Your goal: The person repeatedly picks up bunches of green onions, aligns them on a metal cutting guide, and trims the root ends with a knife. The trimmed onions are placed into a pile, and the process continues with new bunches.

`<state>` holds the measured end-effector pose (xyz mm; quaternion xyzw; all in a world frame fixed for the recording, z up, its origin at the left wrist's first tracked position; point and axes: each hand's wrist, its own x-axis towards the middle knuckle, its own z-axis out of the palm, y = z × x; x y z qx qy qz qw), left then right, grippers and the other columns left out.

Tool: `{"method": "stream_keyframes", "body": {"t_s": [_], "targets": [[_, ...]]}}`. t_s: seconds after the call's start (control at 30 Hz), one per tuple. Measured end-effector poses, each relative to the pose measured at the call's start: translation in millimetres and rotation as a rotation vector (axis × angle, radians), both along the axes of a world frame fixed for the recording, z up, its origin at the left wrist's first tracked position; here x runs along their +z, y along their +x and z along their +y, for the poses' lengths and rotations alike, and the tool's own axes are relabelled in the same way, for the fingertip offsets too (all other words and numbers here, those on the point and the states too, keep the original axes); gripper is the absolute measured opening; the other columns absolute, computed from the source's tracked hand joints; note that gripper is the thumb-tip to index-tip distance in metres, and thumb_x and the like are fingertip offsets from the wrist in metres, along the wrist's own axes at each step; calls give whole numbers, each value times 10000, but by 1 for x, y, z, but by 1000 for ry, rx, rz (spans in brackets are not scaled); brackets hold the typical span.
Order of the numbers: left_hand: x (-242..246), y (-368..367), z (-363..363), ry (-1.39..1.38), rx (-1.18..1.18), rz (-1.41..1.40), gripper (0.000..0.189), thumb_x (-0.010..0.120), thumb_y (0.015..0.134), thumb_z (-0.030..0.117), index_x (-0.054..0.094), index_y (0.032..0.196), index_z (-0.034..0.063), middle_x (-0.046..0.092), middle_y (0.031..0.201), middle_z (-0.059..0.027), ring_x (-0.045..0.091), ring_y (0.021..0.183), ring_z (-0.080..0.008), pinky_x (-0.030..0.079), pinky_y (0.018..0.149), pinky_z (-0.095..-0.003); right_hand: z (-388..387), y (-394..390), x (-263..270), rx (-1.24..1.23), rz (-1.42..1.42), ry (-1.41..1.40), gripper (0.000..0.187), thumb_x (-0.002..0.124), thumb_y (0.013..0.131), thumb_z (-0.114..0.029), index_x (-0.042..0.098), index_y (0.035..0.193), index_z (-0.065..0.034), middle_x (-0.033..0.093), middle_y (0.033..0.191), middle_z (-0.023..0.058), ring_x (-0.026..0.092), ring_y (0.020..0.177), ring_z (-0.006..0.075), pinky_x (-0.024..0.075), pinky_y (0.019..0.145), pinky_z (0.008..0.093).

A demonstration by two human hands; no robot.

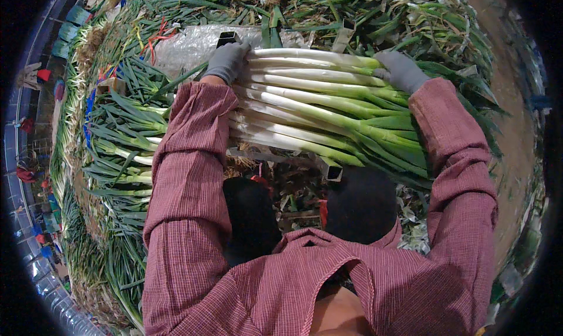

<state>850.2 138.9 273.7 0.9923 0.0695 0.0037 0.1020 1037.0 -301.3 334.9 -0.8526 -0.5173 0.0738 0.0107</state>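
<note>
A row of long green onions (308, 100) lies before me across a metal frame, white shanks to the left and green leaves fanning right. My left hand (226, 62), in a grey knit glove, closes at the root end of the far stalks. My right hand (402, 70), gloved alike, grips the far stalks where white turns to green, its thumb on the near side. Both hands' fingertips are partly hidden. Square metal tube ends of the frame (333, 173) show near my knees and beside my left hand.
More green onions (132, 155) lie left of my left arm. Clear plastic sheeting (189, 47) and a red tie (156, 39) are beyond the frame. Loose leaves (396, 14) cover the ground ahead; a bare dirt strip (512, 138) runs along the right. Long rows of onions (72, 138) extend at far left.
</note>
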Motion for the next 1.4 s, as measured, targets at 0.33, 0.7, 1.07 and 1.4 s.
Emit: {"method": "stream_keyframes", "body": {"t_s": [0.33, 0.7, 1.07, 1.4], "targets": [[29, -19, -81, 219, -42, -268, 287, 610, 806, 113, 660, 1087, 140, 639, 1072, -87, 627, 975, -312, 550, 778, -433, 1, 0, -23, -66, 121, 25, 417, 563, 950, -391, 583, 1200, -58, 649, 1072, 164, 605, 1031, 376, 486, 869, 477], [10, 8, -66, 270, -22, -40, 201, 533, 893, 154, 691, 1011, 191, 661, 1058, -76, 637, 1039, -298, 559, 791, -439, 2, -6, -23, -122, 145, 35, 443, 574, 942, -410, 601, 1217, -64, 652, 1117, 182, 603, 1064, 372, 478, 893, 465], [5, 7, -97, 185, 26, -5, 359, 553, 849, 148, 612, 1200, 193, 634, 1090, -125, 626, 992, -352, 539, 786, -461, 5, 1, -25, -232, 359, -17, 488, 573, 945, -412, 597, 1269, -49, 654, 1180, 199, 612, 1092, 370, 469, 930, 436], [-3, -6, -116, 115, 58, -139, 419, 524, 894, 217, 575, 1275, 51, 621, 1233, -162, 593, 1136, -347, 485, 942, -444, 4, 3, -27, -238, 404, -27, 471, 568, 942, -414, 596, 1272, -79, 638, 1203, 177, 589, 1120, 353, 454, 947, 433]]}}
